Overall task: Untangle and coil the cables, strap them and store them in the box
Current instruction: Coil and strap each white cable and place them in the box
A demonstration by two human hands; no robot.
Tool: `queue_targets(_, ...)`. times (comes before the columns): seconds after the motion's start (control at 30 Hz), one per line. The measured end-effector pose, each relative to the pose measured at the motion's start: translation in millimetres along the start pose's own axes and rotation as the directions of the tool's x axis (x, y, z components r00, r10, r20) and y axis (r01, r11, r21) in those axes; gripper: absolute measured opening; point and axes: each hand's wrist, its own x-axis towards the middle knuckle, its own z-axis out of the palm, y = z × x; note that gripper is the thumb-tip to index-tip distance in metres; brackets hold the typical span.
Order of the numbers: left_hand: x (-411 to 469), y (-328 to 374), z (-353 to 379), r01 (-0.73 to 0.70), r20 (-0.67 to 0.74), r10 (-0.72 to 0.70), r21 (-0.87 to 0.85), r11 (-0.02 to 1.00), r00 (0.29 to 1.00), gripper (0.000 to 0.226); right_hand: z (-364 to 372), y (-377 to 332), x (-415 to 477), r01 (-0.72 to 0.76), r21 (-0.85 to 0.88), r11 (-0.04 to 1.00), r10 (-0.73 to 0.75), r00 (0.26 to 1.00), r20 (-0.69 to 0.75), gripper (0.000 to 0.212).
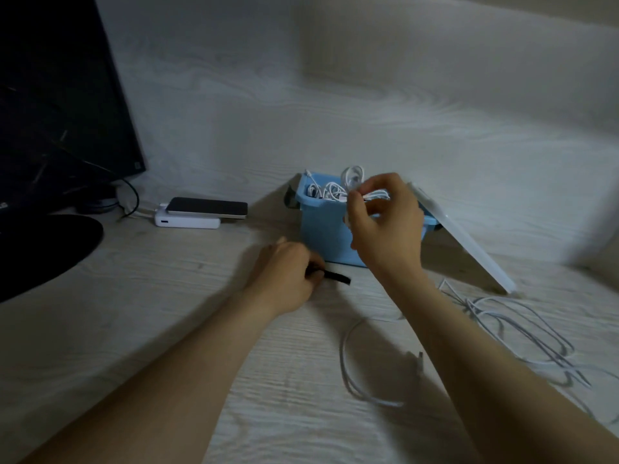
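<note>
Your right hand (385, 226) pinched the coiled cable (355, 177) at the open top of the box (321, 236); your left hand (284, 276) pinched the strap (336, 277) on the desk (167, 329). The coil looked light and springy, and best gripped across all its loops.

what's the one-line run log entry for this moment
left hand: grips black strap | right hand: holds coiled white cable over blue box | loose cables: on desk

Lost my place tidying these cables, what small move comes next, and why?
Probably lift the black strap to the coiled cable and wrap it: left hand pinches the strap, right hand holds the coil above the blue box.
</note>
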Motion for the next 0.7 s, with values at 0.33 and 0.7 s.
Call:
queue_targets(0.33,4,-6,4,0.109,-0.091,-0.120,-0.117,0.987,0.989,0.007,69,-13,57,0.077,-0.455,0.887,-0.033,0.994,0.105,0.027)
queue_targets(0.7,3,4,6,0.055,-0.140,-0.071,-0.114,0.992,0.988,0.009,71,-11,50,0.302,-0.772,0.559,0.070,0.910,0.408,0.061)
